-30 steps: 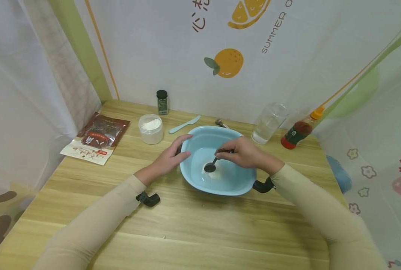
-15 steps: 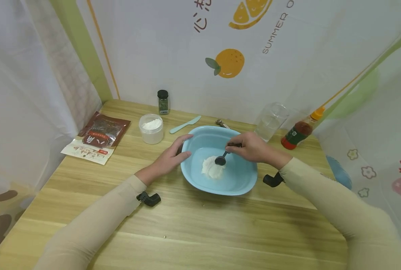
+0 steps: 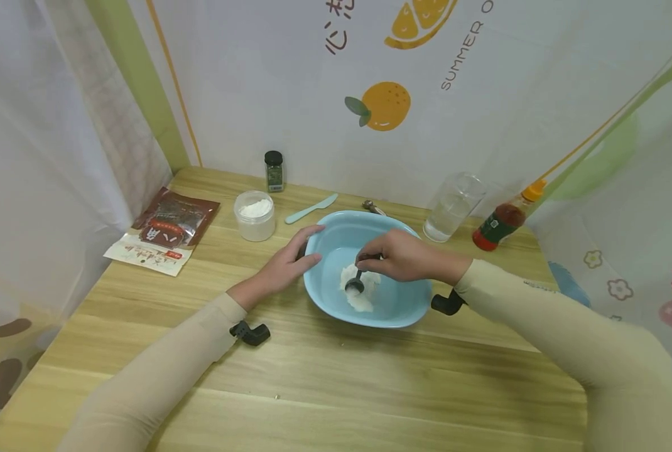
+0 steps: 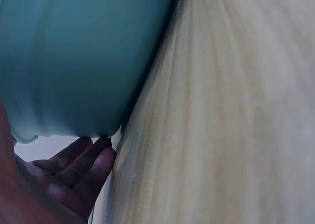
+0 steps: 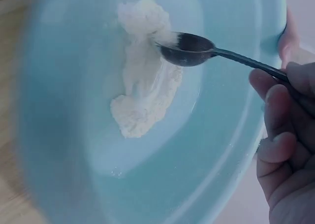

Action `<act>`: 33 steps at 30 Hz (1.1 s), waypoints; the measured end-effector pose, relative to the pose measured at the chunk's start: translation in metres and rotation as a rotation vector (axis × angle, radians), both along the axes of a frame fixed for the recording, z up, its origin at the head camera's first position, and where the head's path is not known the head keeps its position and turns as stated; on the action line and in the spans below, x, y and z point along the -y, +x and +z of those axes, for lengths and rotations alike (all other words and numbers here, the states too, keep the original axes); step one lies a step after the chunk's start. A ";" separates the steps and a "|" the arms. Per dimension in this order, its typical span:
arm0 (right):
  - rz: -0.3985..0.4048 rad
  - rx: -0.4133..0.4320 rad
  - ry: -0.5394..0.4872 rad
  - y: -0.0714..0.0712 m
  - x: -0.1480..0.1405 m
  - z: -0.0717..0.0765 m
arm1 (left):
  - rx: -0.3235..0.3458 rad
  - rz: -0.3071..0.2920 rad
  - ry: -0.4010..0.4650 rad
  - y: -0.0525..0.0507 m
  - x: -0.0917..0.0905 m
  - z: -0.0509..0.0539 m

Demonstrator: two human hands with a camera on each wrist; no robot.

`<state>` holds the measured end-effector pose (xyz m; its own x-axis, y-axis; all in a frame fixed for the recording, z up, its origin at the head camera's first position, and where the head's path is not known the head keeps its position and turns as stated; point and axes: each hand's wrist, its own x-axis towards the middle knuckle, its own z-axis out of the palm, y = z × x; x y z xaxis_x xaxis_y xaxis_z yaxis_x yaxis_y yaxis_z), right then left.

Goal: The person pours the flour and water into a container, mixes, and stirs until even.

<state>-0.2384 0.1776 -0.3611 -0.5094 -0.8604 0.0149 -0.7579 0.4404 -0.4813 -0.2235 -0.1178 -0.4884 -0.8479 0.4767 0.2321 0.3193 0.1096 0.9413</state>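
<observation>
A light blue basin (image 3: 404, 302) stands on the table, with a patch of white powder (image 3: 361, 304) on its bottom. The left hand (image 3: 285, 262) holds the basin's left side, thumb over the rim. In the left wrist view its fingers (image 4: 101, 165) lie by the basin's outer wall (image 4: 88, 56). Over the basin, the right hand (image 3: 404, 256) pinches the handle of a black measuring spoon (image 3: 355, 286). The right wrist view shows the spoon's bowl (image 5: 189, 50) tilted at the powder (image 5: 142, 81), with some powder at its lip.
Behind the basin are a powder jar (image 3: 255, 220), a spice bottle (image 3: 274, 171), a pale green knife (image 3: 311, 208) and a small metal-ended item (image 3: 373, 207). A glass of water (image 3: 449, 213) and a red sauce bottle (image 3: 500, 223) stand right. A spice packet (image 3: 166, 229) lies left.
The right hand moved the spoon right and up, then back left and down into the powder. The powder patch shows larger and more spread out. The left hand stays on the basin.
</observation>
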 end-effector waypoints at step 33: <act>-0.055 -0.065 -0.003 0.007 -0.006 -0.001 | -0.059 -0.028 0.034 -0.006 0.003 -0.011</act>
